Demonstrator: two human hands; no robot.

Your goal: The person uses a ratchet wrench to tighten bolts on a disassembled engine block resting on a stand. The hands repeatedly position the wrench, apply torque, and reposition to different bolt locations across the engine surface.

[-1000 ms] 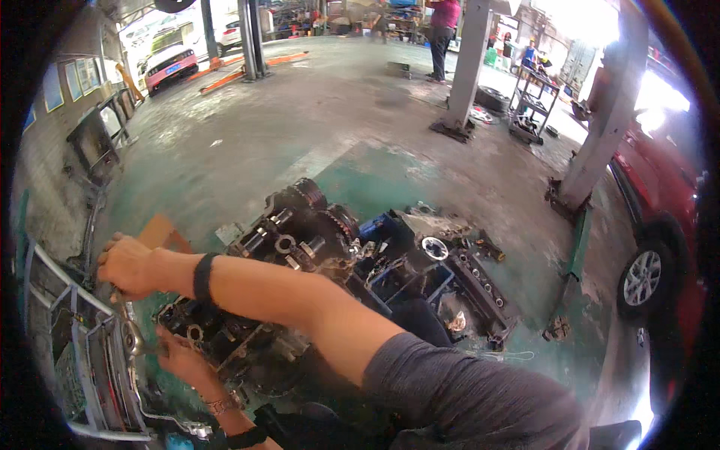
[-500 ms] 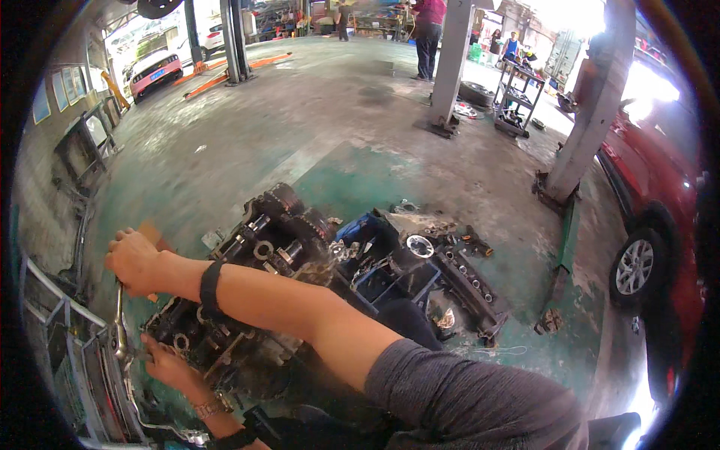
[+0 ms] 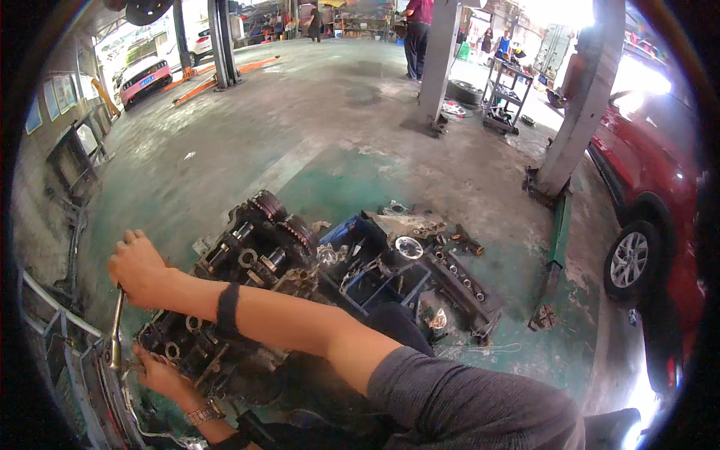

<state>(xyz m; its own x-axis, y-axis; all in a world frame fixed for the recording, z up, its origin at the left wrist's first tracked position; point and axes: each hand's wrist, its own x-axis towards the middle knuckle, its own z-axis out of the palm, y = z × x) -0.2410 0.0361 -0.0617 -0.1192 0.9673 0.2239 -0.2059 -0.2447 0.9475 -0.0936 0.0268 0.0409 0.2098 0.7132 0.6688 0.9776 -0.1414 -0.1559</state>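
Note:
My right hand (image 3: 141,271) is closed around the upper end of a shiny metal wrench (image 3: 116,330), which slants down beside the engine's left end. The right forearm, with a black band on the wrist, reaches across the engine. Below it, my left hand (image 3: 163,379), wearing a metal watch, has its fingers stretched out near the wrench's lower head; whether they touch it I cannot tell. Under both arms lies a dark, greasy, partly dismantled engine (image 3: 259,271) with toothed wheels at its far end. My right arm hides part of it.
Right of the engine sit a blue divided bin (image 3: 394,289) and a long dark engine part (image 3: 465,289). A metal frame (image 3: 64,319) stands at the left. Lift posts (image 3: 566,142), a red car (image 3: 660,172) and a tool cart (image 3: 506,97) are farther right. Another person (image 3: 417,37) stands far back.
The whole view has shifted slightly, moving the engine left in the picture. My right hand has swung a little rightward relative to the engine, tilting the wrench handle. The left hand stays beside the wrench head.

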